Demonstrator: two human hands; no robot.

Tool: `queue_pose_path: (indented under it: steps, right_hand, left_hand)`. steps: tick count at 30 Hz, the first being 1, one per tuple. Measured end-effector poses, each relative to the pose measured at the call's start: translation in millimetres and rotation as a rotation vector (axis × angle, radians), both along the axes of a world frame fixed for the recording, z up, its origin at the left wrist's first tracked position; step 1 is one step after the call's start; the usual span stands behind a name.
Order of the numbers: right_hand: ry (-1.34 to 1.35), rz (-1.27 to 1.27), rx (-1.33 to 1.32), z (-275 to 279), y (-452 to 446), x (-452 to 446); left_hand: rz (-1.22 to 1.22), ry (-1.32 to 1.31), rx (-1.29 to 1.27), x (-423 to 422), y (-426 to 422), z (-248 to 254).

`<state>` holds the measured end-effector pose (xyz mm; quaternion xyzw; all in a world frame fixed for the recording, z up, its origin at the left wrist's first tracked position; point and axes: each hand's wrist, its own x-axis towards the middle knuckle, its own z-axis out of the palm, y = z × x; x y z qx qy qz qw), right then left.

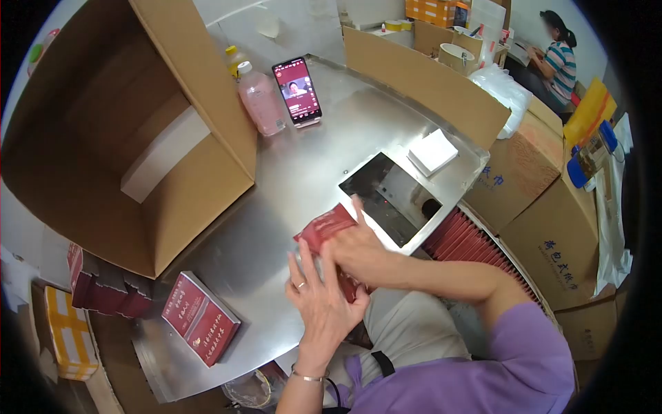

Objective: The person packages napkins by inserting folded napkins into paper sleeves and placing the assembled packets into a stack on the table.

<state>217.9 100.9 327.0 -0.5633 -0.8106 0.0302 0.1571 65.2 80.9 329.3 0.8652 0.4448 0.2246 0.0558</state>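
Observation:
A red packet [325, 226] with pale print lies at the front middle of the metal table. My right hand [362, 250] bends over this packet with its fingers curled against it, one finger sticking up beside its end. Close below, my left hand [323, 295], with a ring and a bracelet, has its fingers stretched out and apart, their tips near the packet. More red wrapping [349, 286] shows between my left thumb and index finger; my hands hide much of it. Left of my hands lies a red printed box [201, 319].
A large open carton [227, 162] stands at the left. Behind are a pink bottle [261, 100] and a propped phone [298, 91]. A rectangular opening [422, 245] and white cards [433, 152] lie right. Red packets [476, 241] fill a carton. A person [557, 65] sits behind.

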Motion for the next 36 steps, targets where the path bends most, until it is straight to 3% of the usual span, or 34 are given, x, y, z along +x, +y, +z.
queue_pose_path:
  steps: [2, 3, 5, 6, 7, 8, 9, 13, 16, 24, 27, 29, 30, 31, 33, 35, 36]
  right_hand:
    - [-0.130, 0.144, 0.175, -16, -10, -23]
    - [0.201, 0.237, 0.388, -12, -20, -21]
    - [0.240, -0.002, 0.172, -11, -32, 14]
    - [0.078, -0.128, 0.506, -13, -17, 52]
    - [0.171, -0.347, 0.479, -12, -7, 82]
    - [-0.143, -0.538, 0.592, -14, -2, 116]
    - [-0.204, -0.612, 0.637, -20, 4, 146]
    - [-0.187, -0.681, 0.595, -36, 8, 189]
    - [-0.015, -0.704, 0.484, -34, 6, 194]
    - [0.052, -0.602, 0.703, -37, 1, 200]
    - [0.143, -0.313, 0.658, -28, -12, 136]
    - [0.042, 0.120, 0.590, -17, -45, 56]
    - [0.184, 0.280, 0.209, 1, -58, 12]
    - [0.128, 0.345, 0.477, -13, -86, -4]
    - [0.056, 0.132, 0.484, -29, -59, -5]
    - [-0.163, 0.013, 0.084, -27, -12, 7]
    - [0.004, -0.054, 0.153, -39, 9, 4]
  left_hand:
    - [0.060, -0.070, 0.061, -5, 6, -9]
    - [0.078, 0.002, 0.103, -12, 8, 0]
    - [-0.025, 0.083, 0.035, -27, 9, -10]
    - [-0.006, 0.123, 0.103, -26, 7, -7]
    - [0.049, 0.133, 0.099, -21, 5, -7]
    - [0.103, 0.148, 0.092, -17, 3, -6]
    - [0.118, 0.156, 0.101, -11, 3, -1]
    - [0.139, 0.162, -0.015, -2, 1, 1]
    - [0.043, 0.097, 0.160, -8, 7, 4]
    - [-0.086, 0.102, -0.003, 0, 4, -4]
    - [-0.219, 0.017, -0.036, -2, -2, -4]
    - [-0.131, -0.001, -0.265, -12, -1, 6]
    - [-0.076, -0.065, -0.219, -21, 1, 7]
    - [-0.140, -0.056, -0.046, -31, 6, 12]
    - [-0.143, -0.057, 0.051, -25, 4, 3]
    - [-0.097, -0.076, -0.075, -3, -12, 2]
    - [-0.089, -0.073, -0.090, 2, -13, 7]
